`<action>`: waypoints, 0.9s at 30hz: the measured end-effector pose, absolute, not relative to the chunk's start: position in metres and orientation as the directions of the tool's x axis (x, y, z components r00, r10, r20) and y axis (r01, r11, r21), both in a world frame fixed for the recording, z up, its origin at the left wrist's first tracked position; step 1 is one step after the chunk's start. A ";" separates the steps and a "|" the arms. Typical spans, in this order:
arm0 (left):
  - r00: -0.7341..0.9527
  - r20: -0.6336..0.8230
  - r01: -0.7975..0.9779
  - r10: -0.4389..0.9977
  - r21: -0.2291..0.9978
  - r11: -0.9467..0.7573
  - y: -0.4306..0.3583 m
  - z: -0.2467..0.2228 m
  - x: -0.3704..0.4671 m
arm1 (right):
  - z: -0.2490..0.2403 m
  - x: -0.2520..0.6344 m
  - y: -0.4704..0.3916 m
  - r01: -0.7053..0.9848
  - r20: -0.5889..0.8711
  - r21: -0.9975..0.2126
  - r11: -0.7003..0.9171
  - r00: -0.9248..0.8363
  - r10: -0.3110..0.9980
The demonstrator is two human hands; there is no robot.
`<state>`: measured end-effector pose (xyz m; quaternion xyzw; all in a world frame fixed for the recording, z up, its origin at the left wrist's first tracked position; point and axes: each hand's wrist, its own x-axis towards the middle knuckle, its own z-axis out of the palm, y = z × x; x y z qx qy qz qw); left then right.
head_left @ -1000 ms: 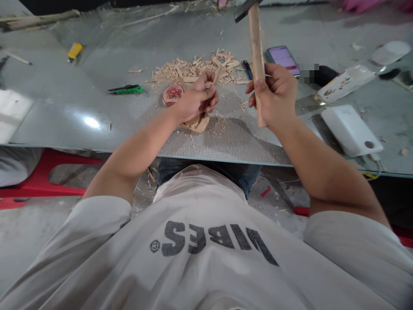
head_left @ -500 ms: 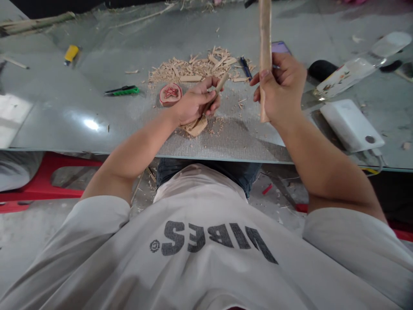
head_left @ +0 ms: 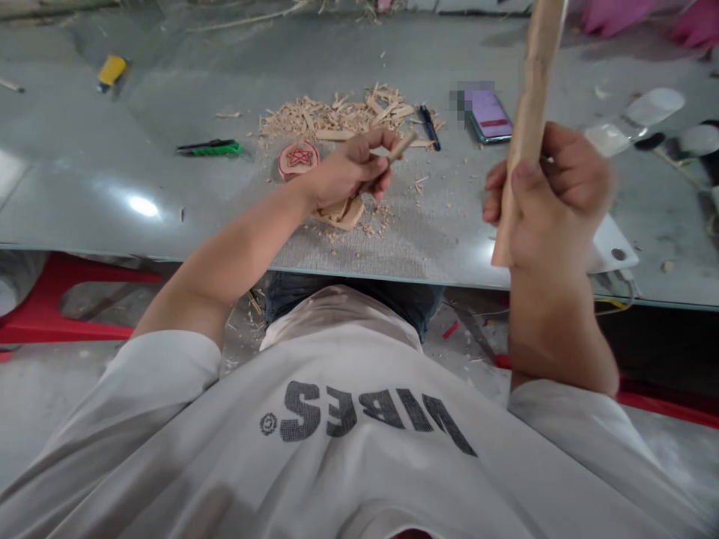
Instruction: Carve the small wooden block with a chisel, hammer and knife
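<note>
My left hand (head_left: 359,168) is closed around a slim chisel (head_left: 402,147) with a pale wooden handle. The chisel slants down to the left, its dark shaft leading to a small carved wood block (head_left: 340,215) under the hand. Its cutting tip is hard to make out. My right hand (head_left: 553,195) grips a flat wooden stick (head_left: 528,112) near its lower end, held up over the right of the table. The stick's top runs out of view. Just left of my left hand sits a round wood slice (head_left: 299,159) with a red star drawn on it.
Wood shavings (head_left: 337,116) are heaped behind my left hand, beside a blue pen (head_left: 430,126). A phone (head_left: 487,114) lies farther right. At left are a green cutter knife (head_left: 210,148) and a yellow object (head_left: 112,71). A clear bottle (head_left: 654,108) and white box (head_left: 615,247) lie at right.
My right hand has moved right and nearer to me with the stick, which now leans more to the right. The phone shows more. My left hand stays over the block with the chisel tilted lower.
</note>
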<state>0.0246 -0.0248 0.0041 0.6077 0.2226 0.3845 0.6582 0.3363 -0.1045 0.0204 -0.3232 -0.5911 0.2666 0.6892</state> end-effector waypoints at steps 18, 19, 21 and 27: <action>0.227 0.109 -0.263 0.968 0.964 -0.047 -0.032 0.005 0.039 | -0.008 0.319 -0.194 -0.013 0.374 -0.919 0.394 0.287 0.882; 0.243 0.122 -0.278 0.962 0.959 -0.051 -0.031 0.007 0.039 | -0.007 0.318 -0.195 -0.011 0.374 -0.919 0.395 0.295 0.879; 0.332 0.156 -0.305 0.930 0.951 -0.051 -0.030 0.011 0.036 | -0.003 0.316 -0.199 -0.005 0.374 -0.919 0.394 0.305 0.876; 0.597 0.170 -0.283 0.784 0.959 0.007 -0.024 0.001 0.032 | 0.004 0.317 -0.218 0.012 0.373 -0.922 0.388 0.297 0.879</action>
